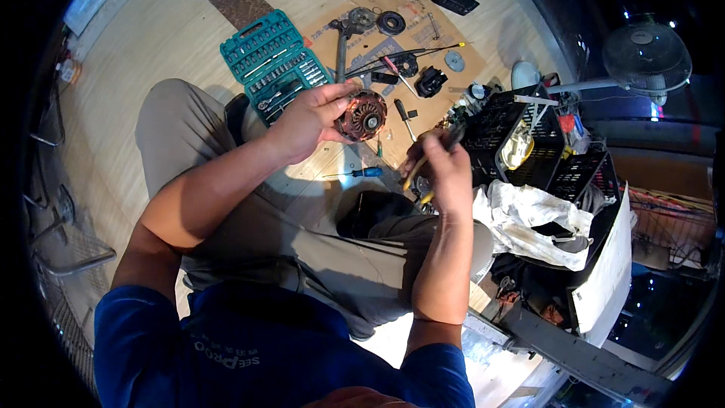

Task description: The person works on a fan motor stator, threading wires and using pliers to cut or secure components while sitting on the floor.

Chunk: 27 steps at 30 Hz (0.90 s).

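Note:
My left hand [311, 122] is closed around the side of a round motor part with copper windings [364, 115], its slotted face and central shaft turned up. To the right, my right hand [449, 174] grips pliers with yellow handles [411, 174], apart from the motor part; their jaws are partly hidden by the fingers. Between the hands, a blue-handled screwdriver [367, 172] lies on the floor. A dark-handled screwdriver [401, 110] rests just beyond on the cardboard. Past my left hand lies a hammer [341, 53], the lower end of its handle hidden.
A teal socket set case [260, 49] lies unfolded at the far left. Brown cardboard [464, 68] holds black rings, a metal disc and other loose parts. Black crates [491, 132] and a white cloth [529, 215] stand close on the right, with a fan [646, 57] beyond.

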{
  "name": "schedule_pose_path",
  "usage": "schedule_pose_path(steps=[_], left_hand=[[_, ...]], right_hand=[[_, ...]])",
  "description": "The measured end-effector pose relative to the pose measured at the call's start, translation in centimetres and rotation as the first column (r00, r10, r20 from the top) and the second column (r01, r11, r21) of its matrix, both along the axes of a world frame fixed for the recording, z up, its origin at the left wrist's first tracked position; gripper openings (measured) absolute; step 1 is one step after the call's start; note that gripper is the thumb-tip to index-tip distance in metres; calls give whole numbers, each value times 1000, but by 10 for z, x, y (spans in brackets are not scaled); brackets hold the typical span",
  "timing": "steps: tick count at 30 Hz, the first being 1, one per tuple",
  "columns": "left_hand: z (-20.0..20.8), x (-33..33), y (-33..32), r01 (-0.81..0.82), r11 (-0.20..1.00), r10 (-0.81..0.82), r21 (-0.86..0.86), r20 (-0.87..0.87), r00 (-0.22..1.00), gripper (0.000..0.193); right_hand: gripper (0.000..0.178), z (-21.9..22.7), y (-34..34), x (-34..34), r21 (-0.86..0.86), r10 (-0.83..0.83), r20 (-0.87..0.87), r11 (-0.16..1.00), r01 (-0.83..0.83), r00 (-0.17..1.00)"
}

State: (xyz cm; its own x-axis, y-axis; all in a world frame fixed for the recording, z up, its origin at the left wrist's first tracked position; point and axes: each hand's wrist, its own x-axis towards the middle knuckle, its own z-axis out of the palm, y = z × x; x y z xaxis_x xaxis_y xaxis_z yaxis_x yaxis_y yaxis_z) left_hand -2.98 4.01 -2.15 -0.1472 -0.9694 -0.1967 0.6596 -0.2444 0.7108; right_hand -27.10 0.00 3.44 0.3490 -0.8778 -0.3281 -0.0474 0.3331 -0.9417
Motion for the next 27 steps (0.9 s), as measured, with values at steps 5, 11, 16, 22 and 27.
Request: schedule_pose_path(steps=[5,11,16,22,27], left_hand=[[2,-2,5,26,999,-34,45,206,978,43],[-11,-10,5,78,997,-76,16,456,887,40],[-6,-19,11,50,999,-46,5,499,866,37],[-15,-23,13,38,999,-15,-38,472,881,37],[-14,-26,15,32,995,22,-90,536,844,35]], right_hand=[[31,2,17,24,-456,-93,-822,698,-552,562],[18,-9,23,36,-392,-182,-918,563,-728,353],[13,-16,25,45,-338,-297,-934,559,-757,198],[12,-14,24,45,-313,-286,-943,584,-749,171],[13,-16,25,46,-314,-306,-939,579,-753,156]])
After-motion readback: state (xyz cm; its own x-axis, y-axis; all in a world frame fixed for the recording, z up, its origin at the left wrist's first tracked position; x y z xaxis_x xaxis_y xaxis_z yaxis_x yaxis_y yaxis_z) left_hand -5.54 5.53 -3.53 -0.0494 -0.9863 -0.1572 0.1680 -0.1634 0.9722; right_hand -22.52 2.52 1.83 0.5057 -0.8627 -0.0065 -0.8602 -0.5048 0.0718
